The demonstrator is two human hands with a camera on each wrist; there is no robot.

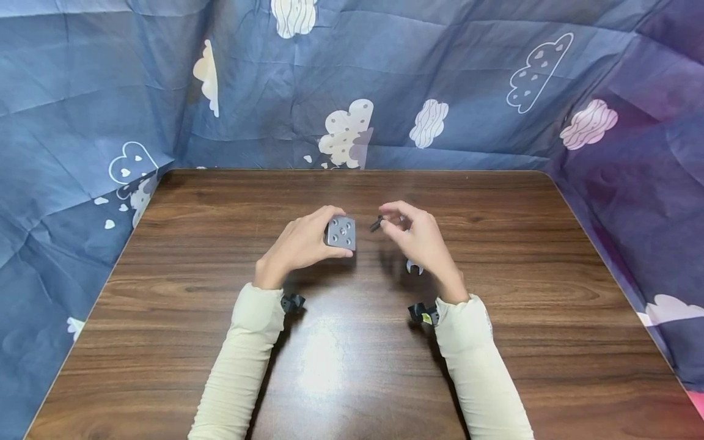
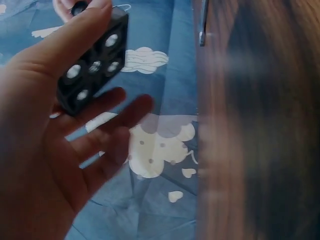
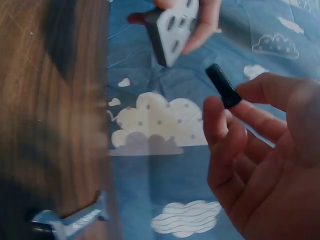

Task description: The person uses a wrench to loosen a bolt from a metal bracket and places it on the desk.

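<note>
My left hand [image 1: 305, 241] grips a square grey metal block [image 1: 342, 233] by its edges, thumb on one side and fingers on the other. Five round holes show on the block's face, one in the middle and the others near the corners. To its right, my right hand [image 1: 418, 238] pinches a short black threaded bolt [image 3: 222, 85] between thumb and fingertips. The bolt points toward the block, with a small gap between them. Both hands are raised above the table. Under the right hand lies a metal open-ended wrench [image 1: 414, 267], partly hidden by that hand.
The brown wood-grain table [image 1: 352, 403] ends at a straight far edge. Behind it and at both sides hangs a blue cloth [image 1: 253, 91] printed with clouds. A black wrist camera [image 1: 293, 303] sits on the left wrist and another camera [image 1: 423, 313] on the right.
</note>
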